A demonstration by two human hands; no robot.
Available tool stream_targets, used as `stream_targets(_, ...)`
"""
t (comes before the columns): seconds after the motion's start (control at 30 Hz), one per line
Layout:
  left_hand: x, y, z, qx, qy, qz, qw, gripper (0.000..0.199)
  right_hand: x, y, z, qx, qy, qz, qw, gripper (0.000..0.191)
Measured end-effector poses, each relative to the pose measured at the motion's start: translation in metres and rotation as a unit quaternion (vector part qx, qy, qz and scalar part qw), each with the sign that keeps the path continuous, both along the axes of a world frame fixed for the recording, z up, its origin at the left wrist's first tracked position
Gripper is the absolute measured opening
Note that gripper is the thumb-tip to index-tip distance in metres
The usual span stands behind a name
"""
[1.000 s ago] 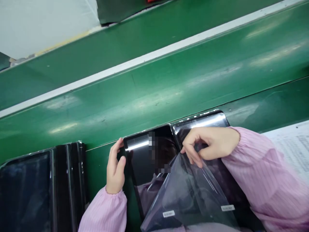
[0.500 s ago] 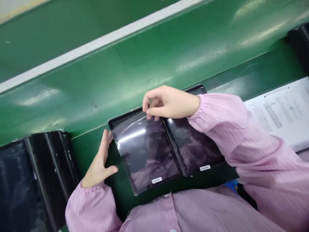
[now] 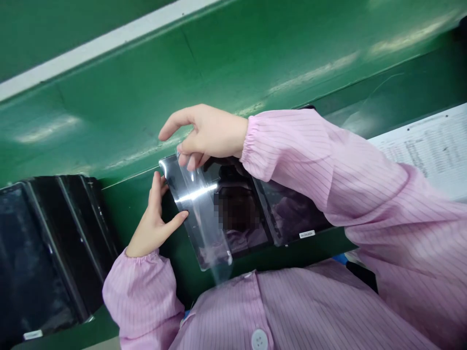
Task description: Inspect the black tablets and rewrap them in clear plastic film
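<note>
A right hand pinches a clear film folded back over a black tablet on a green worktop; the left hand, thumb and fingers spread wide, rests at the tablet's left edge. Just beside lies a second tablet, partly hidden by a pink sleeve.

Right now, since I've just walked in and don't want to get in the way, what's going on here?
A person in a pink striped smock is handling a dark panel. The right hand holds clear film, which lies over the panel's left part; the right part looks bare. The left hand is at the left edge, thumb and fingers apart. A second panel lies alongside, partly hidden by the right sleeve.
</note>
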State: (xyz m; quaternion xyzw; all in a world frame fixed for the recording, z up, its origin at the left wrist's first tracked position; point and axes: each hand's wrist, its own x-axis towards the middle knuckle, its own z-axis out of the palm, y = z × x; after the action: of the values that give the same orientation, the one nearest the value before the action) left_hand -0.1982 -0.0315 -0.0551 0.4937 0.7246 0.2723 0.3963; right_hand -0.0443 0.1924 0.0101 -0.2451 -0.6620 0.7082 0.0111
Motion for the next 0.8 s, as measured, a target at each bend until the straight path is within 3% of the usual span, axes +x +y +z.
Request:
stream_targets(0.17,-0.001,0.003,0.001,0.025,0.008,-0.024,0.999,0.105,-0.002,-0.004,0.006,-0.032,-0.017,-0.123,0.992,0.033)
stream_targets(0.4,-0.004,0.007,-0.002,0.050,0.009,-0.026,0.998,0.107,0.006,0.000,-0.011,-0.088,-0.034,-0.190,0.977,0.041)
stream_targets(0.5,-0.005,0.007,-0.003,0.054,0.014,-0.027,0.998,0.106,0.016,-0.002,-0.011,-0.066,-0.039,-0.213,0.974,0.038)
stream_targets(0.6,-0.004,0.008,-0.002,0.057,0.011,-0.010,0.998,0.104,0.036,-0.003,-0.004,0.019,-0.045,-0.223,0.974,0.039)
stream_targets(0.67,-0.004,0.009,-0.001,0.062,0.002,-0.004,0.998,0.104,0.058,-0.001,0.000,0.126,-0.056,-0.237,0.962,0.041)
stream_targets(0.73,-0.002,0.010,0.000,0.062,0.009,-0.004,0.998,0.102,0.086,0.002,0.000,0.276,-0.087,-0.269,0.919,0.043)
stream_targets(0.8,0.003,0.011,0.002,0.051,0.034,-0.002,0.998,0.100,0.119,0.003,-0.003,0.364,-0.112,-0.326,0.865,0.047)
